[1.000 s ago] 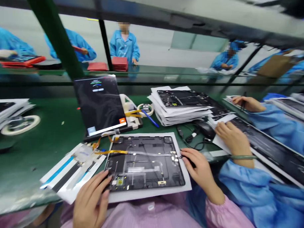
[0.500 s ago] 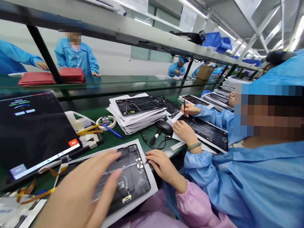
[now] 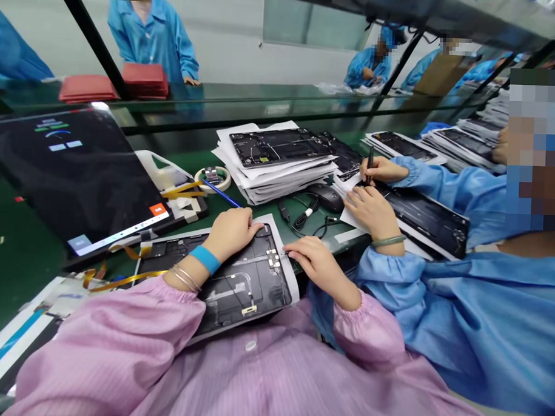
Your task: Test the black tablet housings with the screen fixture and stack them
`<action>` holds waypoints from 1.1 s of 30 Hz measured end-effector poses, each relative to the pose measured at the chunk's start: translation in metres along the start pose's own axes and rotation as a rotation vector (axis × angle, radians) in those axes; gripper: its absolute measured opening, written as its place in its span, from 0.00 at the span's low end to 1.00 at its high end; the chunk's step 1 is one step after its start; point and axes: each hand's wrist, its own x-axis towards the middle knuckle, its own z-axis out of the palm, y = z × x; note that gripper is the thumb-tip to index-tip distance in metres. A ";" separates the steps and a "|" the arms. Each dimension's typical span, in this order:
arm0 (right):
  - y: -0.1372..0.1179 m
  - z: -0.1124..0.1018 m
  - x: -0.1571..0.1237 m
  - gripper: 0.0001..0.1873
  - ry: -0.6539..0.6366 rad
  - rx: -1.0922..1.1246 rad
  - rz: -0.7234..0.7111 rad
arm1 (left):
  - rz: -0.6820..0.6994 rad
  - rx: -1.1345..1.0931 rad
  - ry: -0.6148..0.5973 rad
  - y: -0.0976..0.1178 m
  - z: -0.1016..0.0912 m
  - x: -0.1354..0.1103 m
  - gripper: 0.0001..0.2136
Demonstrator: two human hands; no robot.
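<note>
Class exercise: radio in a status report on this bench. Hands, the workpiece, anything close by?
Left hand curled on open tablet chassis, top edge. Right hand flat at its right edge. Both empty. Black cable and co-worker's hand close by.

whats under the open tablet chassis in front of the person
A white sheet lies under the open tablet chassis, showing along its right edge. The left hand rests on top. What is under the sheet is covered.
</note>
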 end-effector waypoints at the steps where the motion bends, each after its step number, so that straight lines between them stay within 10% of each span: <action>1: -0.001 0.000 0.001 0.11 -0.002 0.021 0.010 | 0.003 0.000 -0.005 0.000 0.001 0.000 0.14; 25: -0.014 0.005 0.007 0.04 0.047 0.129 0.055 | 0.005 -0.132 0.058 -0.001 0.002 0.004 0.18; 33: -0.014 0.008 0.008 0.12 0.024 -0.339 -0.144 | -0.034 -0.236 -0.043 -0.005 0.002 0.012 0.18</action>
